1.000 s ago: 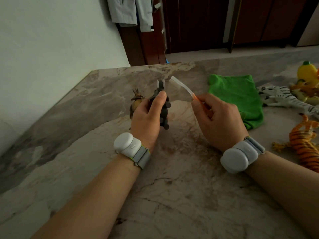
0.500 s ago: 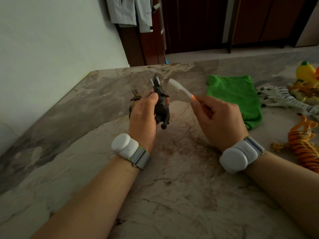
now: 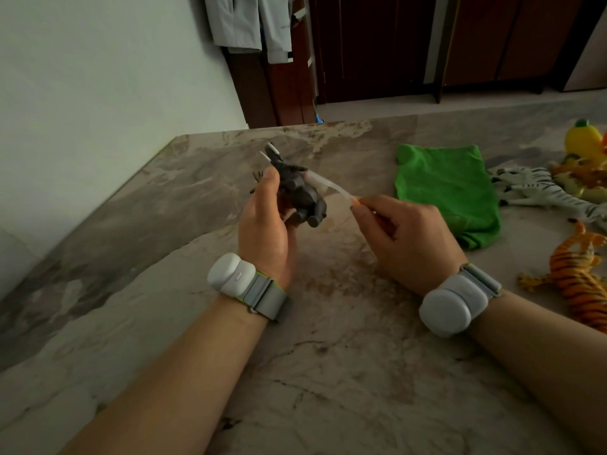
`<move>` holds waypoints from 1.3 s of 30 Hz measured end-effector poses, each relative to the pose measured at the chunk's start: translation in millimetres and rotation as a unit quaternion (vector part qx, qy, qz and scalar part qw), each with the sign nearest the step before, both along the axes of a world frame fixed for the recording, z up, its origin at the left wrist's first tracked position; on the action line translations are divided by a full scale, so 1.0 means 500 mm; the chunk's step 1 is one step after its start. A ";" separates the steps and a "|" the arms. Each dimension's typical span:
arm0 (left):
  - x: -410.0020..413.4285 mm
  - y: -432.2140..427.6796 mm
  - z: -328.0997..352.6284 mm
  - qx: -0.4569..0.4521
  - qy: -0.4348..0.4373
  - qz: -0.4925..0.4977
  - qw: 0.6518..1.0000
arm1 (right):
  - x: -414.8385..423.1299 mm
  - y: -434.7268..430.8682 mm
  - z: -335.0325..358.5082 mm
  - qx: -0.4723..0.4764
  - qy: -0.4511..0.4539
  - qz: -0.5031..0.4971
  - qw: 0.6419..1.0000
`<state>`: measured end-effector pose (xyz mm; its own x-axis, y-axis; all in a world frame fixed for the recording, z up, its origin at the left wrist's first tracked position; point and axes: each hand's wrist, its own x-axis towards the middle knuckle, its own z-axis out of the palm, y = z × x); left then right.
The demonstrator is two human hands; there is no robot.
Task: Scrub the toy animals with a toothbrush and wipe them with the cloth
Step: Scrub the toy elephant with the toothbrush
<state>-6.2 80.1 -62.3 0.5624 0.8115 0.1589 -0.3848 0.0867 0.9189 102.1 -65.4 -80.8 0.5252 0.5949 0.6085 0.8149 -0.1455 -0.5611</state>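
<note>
Above the marble table [image 3: 328, 372], the left hand [image 3: 266, 231] grips a grey elephant [image 3: 300, 195], lifted clear. The right hand [image 3: 404, 238] pinches the toothbrush [image 3: 331, 187], its head against the elephant's flank. A hard stroke could twist the toy loose from so narrow a hold. Farther right lie the tiger [image 3: 578, 277], green cloth [image 3: 446, 185] and zebra [image 3: 538, 192], all within open reach.

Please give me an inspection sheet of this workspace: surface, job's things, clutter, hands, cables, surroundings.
Surface: marble table, brown veins.
Job's things: grey elephant held up; toothbrush with its head at the elephant's side; green cloth lying on the table; zebra, tiger and yellow toy at the right edge.
Clutter: small brown toy behind the left hand, mostly hidden.
Hands: left hand grips the elephant; right hand pinches the toothbrush handle; a white band on each wrist.
Cables: nothing seen.
Surroundings: pale wall, dark wooden doors, hanging clothes.
</note>
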 end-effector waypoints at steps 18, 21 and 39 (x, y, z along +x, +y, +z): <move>-0.002 -0.010 0.014 -0.121 -0.027 -0.026 0.992 | 0.004 0.002 -0.003 -0.019 -0.001 -0.007 1.000; -0.004 -0.010 0.015 -0.119 -0.029 -0.028 0.992 | 0.011 -0.002 0.001 -0.011 0.003 -0.026 1.000; -0.008 -0.008 0.011 -0.166 -0.019 -0.003 0.986 | 0.002 -0.005 0.013 -0.030 0.054 -0.038 0.997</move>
<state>-10.0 76.0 -56.9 0.5663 0.8189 -0.0938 -0.4172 0.3829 0.8242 103.2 -67.7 -74.2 0.6306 0.5849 0.5100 0.7352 -0.2396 -0.6341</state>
